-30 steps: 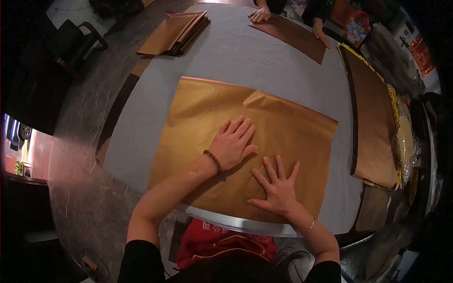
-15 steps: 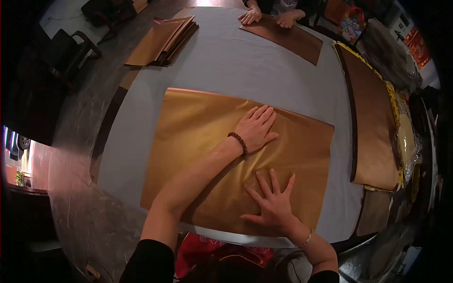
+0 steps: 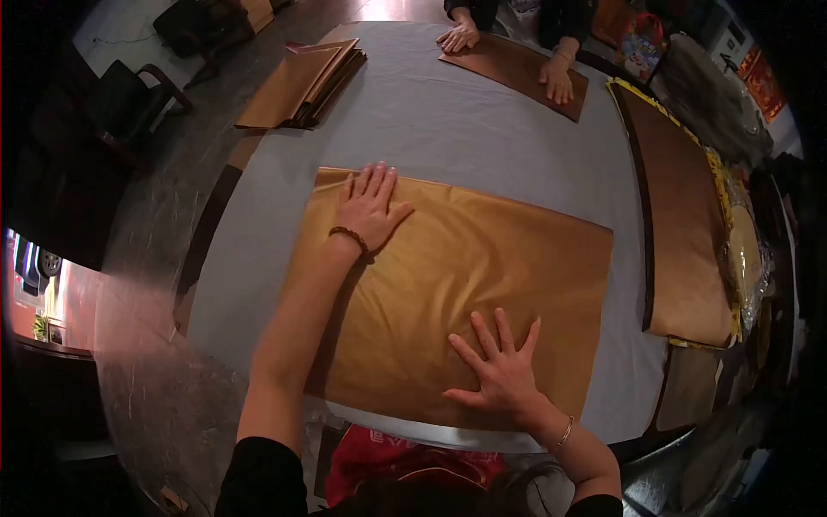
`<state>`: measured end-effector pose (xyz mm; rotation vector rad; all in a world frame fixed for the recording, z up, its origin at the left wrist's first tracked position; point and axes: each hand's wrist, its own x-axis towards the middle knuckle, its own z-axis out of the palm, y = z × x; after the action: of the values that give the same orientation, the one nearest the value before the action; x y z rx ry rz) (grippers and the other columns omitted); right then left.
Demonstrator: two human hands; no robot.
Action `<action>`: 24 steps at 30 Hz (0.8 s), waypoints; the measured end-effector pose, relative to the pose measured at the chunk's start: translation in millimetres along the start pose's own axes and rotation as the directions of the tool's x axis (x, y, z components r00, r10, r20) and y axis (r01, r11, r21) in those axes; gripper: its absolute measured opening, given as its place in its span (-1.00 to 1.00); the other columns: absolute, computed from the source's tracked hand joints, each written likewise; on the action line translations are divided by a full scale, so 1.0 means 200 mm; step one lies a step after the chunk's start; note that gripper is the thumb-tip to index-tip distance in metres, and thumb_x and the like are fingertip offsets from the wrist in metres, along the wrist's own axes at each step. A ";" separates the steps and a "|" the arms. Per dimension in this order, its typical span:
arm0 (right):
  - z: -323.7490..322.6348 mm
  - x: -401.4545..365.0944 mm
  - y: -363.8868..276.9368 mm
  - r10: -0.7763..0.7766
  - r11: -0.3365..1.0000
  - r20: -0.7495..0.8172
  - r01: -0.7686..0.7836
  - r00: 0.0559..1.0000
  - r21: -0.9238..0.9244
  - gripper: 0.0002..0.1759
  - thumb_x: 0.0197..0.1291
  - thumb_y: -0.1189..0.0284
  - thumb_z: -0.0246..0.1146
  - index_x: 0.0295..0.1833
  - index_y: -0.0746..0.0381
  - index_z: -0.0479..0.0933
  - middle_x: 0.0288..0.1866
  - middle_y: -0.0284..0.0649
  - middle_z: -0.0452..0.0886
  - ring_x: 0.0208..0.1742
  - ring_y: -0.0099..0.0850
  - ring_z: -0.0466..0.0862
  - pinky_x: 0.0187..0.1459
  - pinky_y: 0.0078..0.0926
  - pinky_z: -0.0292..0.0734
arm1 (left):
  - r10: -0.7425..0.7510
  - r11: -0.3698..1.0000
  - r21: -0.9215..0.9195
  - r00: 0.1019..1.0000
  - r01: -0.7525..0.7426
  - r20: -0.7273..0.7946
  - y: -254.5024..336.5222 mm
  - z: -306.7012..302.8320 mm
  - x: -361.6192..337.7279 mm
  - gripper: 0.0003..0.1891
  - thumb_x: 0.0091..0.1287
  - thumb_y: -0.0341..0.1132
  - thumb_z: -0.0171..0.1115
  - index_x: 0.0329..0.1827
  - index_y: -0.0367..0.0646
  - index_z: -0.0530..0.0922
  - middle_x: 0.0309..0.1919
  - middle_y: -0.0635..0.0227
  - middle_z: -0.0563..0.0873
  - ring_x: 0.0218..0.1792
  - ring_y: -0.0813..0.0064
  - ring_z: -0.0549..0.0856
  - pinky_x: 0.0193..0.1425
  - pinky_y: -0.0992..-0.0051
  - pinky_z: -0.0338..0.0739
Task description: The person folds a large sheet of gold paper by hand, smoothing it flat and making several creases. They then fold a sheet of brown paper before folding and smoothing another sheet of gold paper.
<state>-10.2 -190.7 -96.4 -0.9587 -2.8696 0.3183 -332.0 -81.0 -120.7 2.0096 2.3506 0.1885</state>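
A large golden-brown sheet (image 3: 413, 327), which looks folded at its far edge, lies on a grey cloth-covered table (image 3: 413, 112). My left hand (image 3: 370, 207), with a beaded bracelet at the wrist, rests flat near the sheet's far left corner, fingertips right at the far edge. Lower right, my right hand (image 3: 502, 366) lies palm down on the sheet with its fingers spread; a thin bangle circles that wrist. Soft wrinkles run through the sheet between the two hands.
A stack of folded brown sheets (image 3: 297, 86) sits at the far left. Across the table, another person's hands (image 3: 556, 79) press on a folded brown sheet (image 3: 508, 67). A brown pile (image 3: 680, 224) with yellow edging lies at the right. Black chairs (image 3: 129, 99) stand left.
My left hand has slid left along the far edge to near the corner, and wrinkles have shifted. My right hand stays put. The other person's one hand has moved along their sheet.
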 end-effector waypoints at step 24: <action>0.05 -0.01 0.00 -0.003 0.998 -0.012 0.002 1.000 -0.057 -0.12 0.01 -0.40 0.13 0.40 -0.19 0.37 0.59 -0.18 0.05 0.60 0.02 -0.07 0.22 0.71 -0.32 | -0.218 0.976 -0.006 0.970 0.219 -0.104 0.20 0.08 -0.03 -0.16 0.39 0.35 -0.29 0.56 -0.08 0.08 0.54 0.06 0.08 0.55 0.10 -0.01 0.57 0.05 -0.23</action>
<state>-10.0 -192.7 -106.9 -0.9632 -2.8835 0.2303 -290.6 -79.5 -132.0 1.7651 2.6153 0.2843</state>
